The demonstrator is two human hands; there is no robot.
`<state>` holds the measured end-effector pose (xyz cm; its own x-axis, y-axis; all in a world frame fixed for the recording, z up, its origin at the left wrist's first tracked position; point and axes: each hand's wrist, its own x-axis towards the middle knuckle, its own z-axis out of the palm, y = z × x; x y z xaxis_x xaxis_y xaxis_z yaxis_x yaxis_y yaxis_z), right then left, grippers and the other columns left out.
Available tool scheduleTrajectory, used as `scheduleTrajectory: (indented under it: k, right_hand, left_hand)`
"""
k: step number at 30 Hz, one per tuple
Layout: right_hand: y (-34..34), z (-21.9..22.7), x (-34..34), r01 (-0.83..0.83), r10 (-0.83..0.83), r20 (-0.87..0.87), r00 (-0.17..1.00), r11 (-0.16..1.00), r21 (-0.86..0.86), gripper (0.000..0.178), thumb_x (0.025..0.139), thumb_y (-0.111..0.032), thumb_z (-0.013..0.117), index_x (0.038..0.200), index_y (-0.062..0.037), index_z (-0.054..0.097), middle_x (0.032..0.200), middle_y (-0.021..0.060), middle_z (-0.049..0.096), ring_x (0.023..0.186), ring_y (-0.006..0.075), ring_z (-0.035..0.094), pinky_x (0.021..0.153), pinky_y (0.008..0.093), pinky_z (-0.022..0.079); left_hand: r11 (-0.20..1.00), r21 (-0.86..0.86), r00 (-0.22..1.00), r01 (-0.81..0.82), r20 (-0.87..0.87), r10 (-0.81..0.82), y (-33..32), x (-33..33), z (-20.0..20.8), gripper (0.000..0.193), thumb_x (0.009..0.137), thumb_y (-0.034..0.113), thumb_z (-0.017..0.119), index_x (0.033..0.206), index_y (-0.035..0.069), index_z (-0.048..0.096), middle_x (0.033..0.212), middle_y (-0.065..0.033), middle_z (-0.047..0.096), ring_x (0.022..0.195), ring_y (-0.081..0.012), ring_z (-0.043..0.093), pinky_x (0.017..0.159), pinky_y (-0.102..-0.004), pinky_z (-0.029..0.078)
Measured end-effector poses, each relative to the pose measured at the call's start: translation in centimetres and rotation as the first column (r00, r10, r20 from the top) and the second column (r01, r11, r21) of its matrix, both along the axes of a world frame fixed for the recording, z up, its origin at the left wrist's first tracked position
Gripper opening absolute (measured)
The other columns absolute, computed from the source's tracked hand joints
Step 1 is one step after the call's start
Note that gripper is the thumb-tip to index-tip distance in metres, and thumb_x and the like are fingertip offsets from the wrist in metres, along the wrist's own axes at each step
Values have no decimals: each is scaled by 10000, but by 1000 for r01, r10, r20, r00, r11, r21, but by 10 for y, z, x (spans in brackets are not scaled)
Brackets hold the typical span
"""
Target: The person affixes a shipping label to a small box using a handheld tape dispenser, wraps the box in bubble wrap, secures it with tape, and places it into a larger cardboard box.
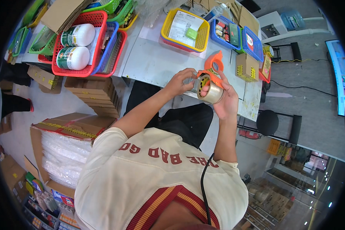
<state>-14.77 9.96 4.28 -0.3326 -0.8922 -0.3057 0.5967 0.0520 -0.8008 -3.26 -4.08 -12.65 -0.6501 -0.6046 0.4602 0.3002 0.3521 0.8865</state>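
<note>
- A pale table point(147, 57) spreads beyond the hands, from ten round to two o'clock, taking the roll of tape as the dial's centre.
- Toward ten o'clock, a red basket point(72, 72) holds two white jars point(73, 58) with green labels, lying on their sides.
- A yellow basket point(184, 46) sits at eleven o'clock on the table, with printed paper inside.
- At two o'clock stands a small cardboard box point(247, 67) marked with yellow tape.
- The right hand point(227, 100) supports the roll from four o'clock: thumb up along the orange part, fingertips showing inside the core.
- The left hand point(181, 81) is between nine and ten o'clock, fingers bent, tips right beside the roll; whether they pinch the film I cannot tell.
- A spare orange dispenser point(214, 59) rests on the table at twelve o'clock.
- The clear tape roll point(212, 94) is held up near the table's edge, with an orange holder point(215, 79) along its upper side.
</note>
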Motion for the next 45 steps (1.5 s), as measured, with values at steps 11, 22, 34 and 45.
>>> scheduleTrajectory:
  k: [11,22,34,45]
  right_hand:
    - [14,15,32,224,-224,79,971,974,9,717,983,-150,416,1634,-21,144,1389,275,580,1063,390,709,1010,475,532]
    - [69,38,77,-329,301,-136,944,895,-302,897,1008,-481,589,1614,35,175,1192,284,679,1087,309,713,1057,448,488]
    - [57,-24,98,-595,628,3,779,739,-317,623,656,-108,935,1195,49,665,1144,90,702,1039,176,647,936,337,475]
    - [114,-27,44,108,-154,-179,972,964,-243,426,1029,-376,597,1263,-21,595,1074,149,700,1085,298,650,1036,509,474]
  left_hand:
    - [1000,-13,1000,-18,3,18,10,-2,-3,193,888,92,688,1070,31,672,1239,-170,660,1135,-304,669,1005,-378,512]
    - [937,222,955,-268,191,228,-79,-6,-37,154,968,132,607,1016,10,689,890,-33,697,831,-90,623,759,-274,507]
    - [977,142,985,-161,91,149,-74,-12,-16,183,880,55,656,1051,-10,674,994,-64,701,960,-142,647,913,-318,523]
    - [964,-247,977,-96,162,139,-8,2,25,504,783,319,865,1167,54,672,1297,-166,642,1189,-355,646,994,-425,524]
